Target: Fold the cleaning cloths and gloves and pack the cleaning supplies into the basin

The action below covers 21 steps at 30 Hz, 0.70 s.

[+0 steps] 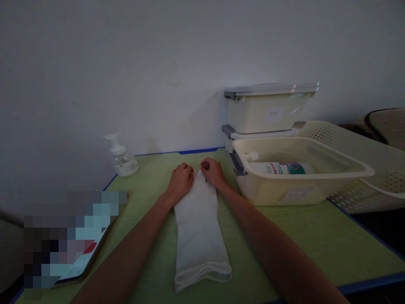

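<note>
A long, narrow white cloth garment (199, 236) lies flat on the green tabletop, its hemmed edge towards me and slightly parted. Its exact kind does not show. My left hand (182, 181) is closed at the far left edge of the cloth, with the fingers curled over it. At the far right corner, my right hand (212, 171) pinches the cloth between thumb and fingers. The two hands are a small gap apart, and the far end of the garment is partly hidden beneath them.
Left of my hands stands a clear pump bottle (125, 162). A phone or tablet (85, 257), partly blurred out, lies nearer. To the right, a cream bin (284, 192) holds a white bottle (278, 168). Behind are a lidded box (262, 114) and a perforated basket (357, 147).
</note>
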Motion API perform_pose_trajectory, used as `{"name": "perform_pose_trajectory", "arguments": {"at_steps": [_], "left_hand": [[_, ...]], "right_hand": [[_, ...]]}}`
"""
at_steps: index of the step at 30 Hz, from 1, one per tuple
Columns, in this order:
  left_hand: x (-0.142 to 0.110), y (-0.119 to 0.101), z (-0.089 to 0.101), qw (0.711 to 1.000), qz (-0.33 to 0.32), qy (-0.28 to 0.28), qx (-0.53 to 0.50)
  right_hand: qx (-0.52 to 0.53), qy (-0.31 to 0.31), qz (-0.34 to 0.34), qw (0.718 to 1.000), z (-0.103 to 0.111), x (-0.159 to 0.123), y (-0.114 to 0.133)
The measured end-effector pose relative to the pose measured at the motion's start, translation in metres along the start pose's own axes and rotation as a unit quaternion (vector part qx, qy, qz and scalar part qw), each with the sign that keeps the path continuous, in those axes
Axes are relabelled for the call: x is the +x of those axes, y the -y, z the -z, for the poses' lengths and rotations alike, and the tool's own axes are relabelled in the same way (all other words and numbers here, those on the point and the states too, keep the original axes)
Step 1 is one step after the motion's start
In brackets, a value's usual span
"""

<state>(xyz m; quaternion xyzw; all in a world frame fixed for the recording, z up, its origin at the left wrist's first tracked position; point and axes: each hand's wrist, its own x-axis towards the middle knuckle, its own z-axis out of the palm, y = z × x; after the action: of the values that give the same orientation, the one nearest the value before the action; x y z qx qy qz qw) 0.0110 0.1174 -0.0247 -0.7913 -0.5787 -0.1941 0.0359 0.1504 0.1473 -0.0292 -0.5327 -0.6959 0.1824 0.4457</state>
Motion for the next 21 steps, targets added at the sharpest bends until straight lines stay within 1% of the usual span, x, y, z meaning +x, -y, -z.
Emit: {"name": "perform_pose_trajectory", "arguments": {"at_steps": [8, 12, 17, 21], "left_hand": [[0.000, -0.001, 0.001, 1.000, 0.000, 0.002, -0.002], [0.000, 0.000, 0.001, 1.000, -0.003, 0.003, -0.002], [0.000, 0.000, 0.001, 1.000, 0.000, 0.001, -0.001], [0.000, -0.001, 0.002, 1.000, -0.001, -0.001, 0.001]], "right_hand": [[-0.043, 0.021, -0.005, 0.999, 0.000, 0.000, 0.000], [-0.085, 0.036, -0.001, 0.996, 0.002, -0.002, 0.005], [-0.148, 0.039, 0.001, 0.988, 0.002, -0.006, 0.010], [-0.173, 0.049, 0.001, 0.984, 0.003, -0.006, 0.012]]}}
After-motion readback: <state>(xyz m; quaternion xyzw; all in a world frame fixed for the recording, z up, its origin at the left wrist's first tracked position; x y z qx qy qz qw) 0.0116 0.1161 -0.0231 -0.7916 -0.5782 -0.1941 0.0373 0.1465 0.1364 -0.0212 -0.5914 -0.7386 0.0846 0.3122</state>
